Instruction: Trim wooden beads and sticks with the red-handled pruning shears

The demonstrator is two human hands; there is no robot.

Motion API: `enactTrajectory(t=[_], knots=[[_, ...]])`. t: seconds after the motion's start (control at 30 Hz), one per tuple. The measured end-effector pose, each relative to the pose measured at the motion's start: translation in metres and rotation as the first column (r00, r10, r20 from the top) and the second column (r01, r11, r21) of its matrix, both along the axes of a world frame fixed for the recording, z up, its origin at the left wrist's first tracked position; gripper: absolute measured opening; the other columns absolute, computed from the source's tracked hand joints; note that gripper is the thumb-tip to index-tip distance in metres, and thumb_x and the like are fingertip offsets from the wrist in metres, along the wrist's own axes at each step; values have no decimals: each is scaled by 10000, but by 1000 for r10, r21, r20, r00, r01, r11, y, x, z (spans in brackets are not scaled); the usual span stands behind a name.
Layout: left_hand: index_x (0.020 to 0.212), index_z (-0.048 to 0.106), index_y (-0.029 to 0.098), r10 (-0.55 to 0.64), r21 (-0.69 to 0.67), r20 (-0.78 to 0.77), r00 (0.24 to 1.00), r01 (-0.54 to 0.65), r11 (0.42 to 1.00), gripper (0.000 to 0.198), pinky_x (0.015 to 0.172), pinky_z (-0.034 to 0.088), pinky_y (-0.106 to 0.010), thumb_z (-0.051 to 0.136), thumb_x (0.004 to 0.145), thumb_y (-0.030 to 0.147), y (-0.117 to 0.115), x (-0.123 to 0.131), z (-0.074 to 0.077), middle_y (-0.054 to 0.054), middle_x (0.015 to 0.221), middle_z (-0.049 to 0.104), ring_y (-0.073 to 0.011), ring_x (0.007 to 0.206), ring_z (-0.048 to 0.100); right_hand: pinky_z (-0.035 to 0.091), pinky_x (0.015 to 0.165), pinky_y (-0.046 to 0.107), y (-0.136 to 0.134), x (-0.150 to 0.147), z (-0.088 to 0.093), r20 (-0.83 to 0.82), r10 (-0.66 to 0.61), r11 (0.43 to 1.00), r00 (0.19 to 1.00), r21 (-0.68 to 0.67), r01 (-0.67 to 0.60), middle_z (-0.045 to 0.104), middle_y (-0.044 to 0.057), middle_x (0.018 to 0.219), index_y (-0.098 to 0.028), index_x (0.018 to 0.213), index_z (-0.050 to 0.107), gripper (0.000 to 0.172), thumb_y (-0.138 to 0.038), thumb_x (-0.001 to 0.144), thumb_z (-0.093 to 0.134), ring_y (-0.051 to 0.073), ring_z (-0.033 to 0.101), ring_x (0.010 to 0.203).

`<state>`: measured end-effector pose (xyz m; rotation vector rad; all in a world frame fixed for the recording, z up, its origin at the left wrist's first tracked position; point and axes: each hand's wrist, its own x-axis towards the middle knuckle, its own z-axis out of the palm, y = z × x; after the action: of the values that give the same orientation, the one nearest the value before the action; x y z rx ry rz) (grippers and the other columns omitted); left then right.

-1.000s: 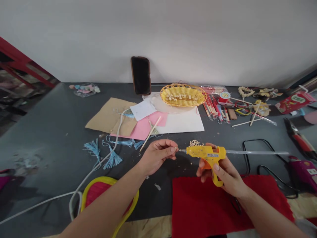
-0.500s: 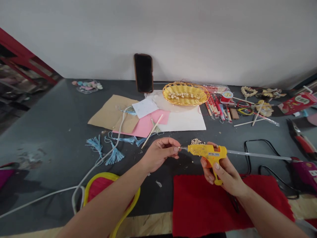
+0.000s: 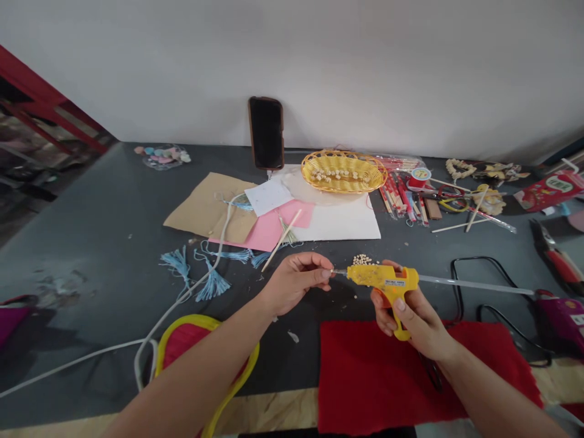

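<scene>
At the far left, a white cable [image 3: 150, 328] ran across the dark grey tabletop [image 3: 91, 243], past a red pad with a yellow rim [image 3: 201, 337] and pale blue tassels [image 3: 212, 286]. Behind these lay brown kraft paper [image 3: 201, 207] and pink paper [image 3: 260, 234], overlapping a white board [image 3: 347, 222] that bore a yellow wicker basket [image 3: 314, 167] of small beads. A phone [image 3: 266, 132] leaned against the wall [image 3: 292, 55]. The left hand [image 3: 294, 283] was half closed, its thumb and fingertips [image 3: 325, 274] pinched together just beside the nozzle [image 3: 340, 272] of a yellow hot glue gun [image 3: 383, 280]; anything between them was too small to tell. The right hand [image 3: 417, 322] gripped the gun's handle [image 3: 400, 325] above red felt [image 3: 410, 383]. A long glue stick [image 3: 474, 284] stuck out of the gun's back, and a small pile of wooden beads [image 3: 362, 260] lay just behind the gun. Red-handled pliers [image 3: 559, 261] lay at the far right.
</scene>
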<state>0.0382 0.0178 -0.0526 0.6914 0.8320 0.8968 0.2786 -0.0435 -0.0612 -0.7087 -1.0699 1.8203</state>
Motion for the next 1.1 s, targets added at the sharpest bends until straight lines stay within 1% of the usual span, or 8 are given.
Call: enactTrajectory(t=[0.2,0.67,0.93,1.1], knots=[[731,725,129,2,2,1,1000,-2,1000,215,546,539,-175,862,600,230,0,1,0,5,646,686,-73,545,617,411,549,269,0,0,0,1,6,1000,1000,-8,-6,510,19,959,-421,1394,248,465,-337,988,459,89,415,587],[726,721,128,-8,2,-12,1000,8,1000,220,543,532,-175,861,600,240,1,1,0,3,646,685,-74,549,612,425,547,265,-1,1,0,24,6,1000,1000,-12,-6,504,14,929,-405,1408,215,492,-349,986,461,86,409,575],[733,710,125,-20,1,-27,999,20,1000,226,567,540,-197,856,609,244,0,0,1,3,651,680,-78,556,611,429,556,279,-1,1,2,40,11,1000,999,-13,-10,498,9,908,-424,1415,194,504,-352,988,453,99,415,583],[728,710,125,-20,1,-21,1000,20,1000,225,550,538,-186,859,605,242,1,0,1,3,646,683,-73,540,609,429,558,282,-1,1,2,41,7,1000,999,-20,-6,493,6,898,-425,1415,198,513,-359,983,465,103,420,589]])
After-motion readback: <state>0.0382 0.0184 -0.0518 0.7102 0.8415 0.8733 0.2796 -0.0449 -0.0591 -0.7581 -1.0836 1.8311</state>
